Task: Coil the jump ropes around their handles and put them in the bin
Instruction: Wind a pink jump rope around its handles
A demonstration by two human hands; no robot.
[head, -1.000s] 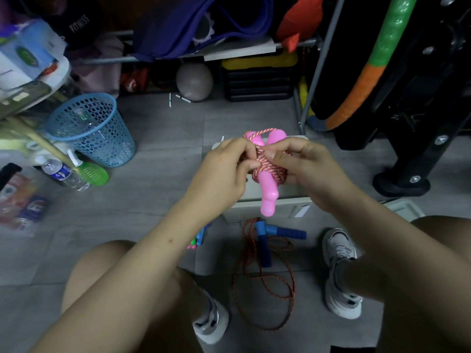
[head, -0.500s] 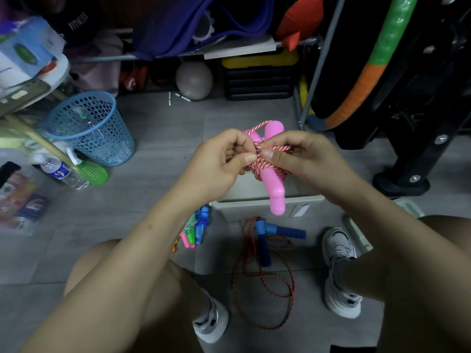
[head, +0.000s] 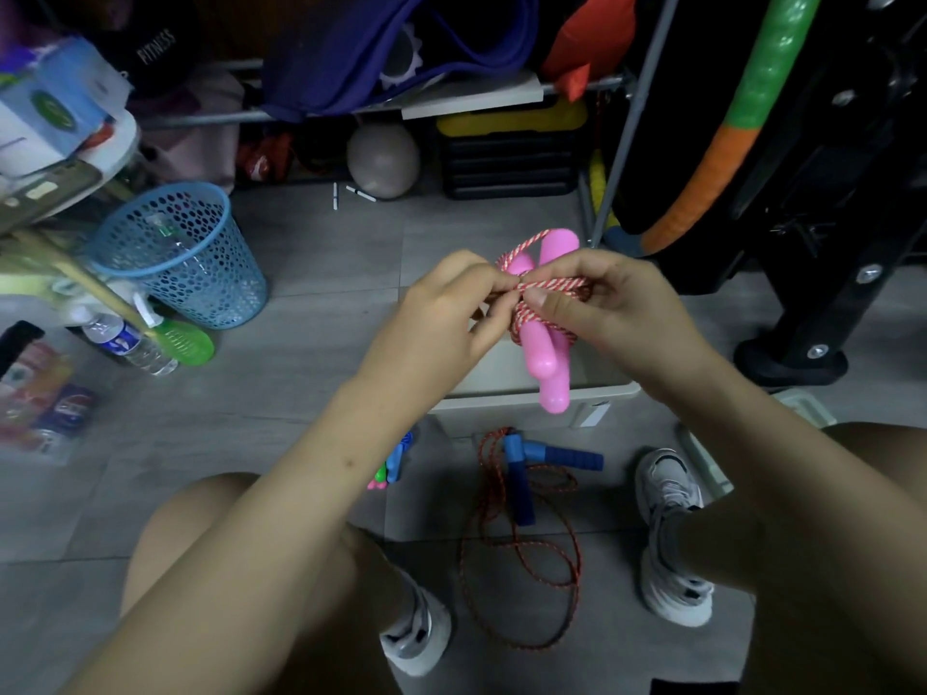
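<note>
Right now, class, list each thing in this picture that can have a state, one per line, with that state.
Pink-handled jump rope: red-and-white cord coiled round both handles, held above the bin.
Left hand: pinching the cord.
Right hand: pinching the cord.
Pale plastic bin: open on the floor.
Blue-handled jump rope: uncoiled, loose on the floor.
Blue mesh basket: upright, a bottle inside.
</note>
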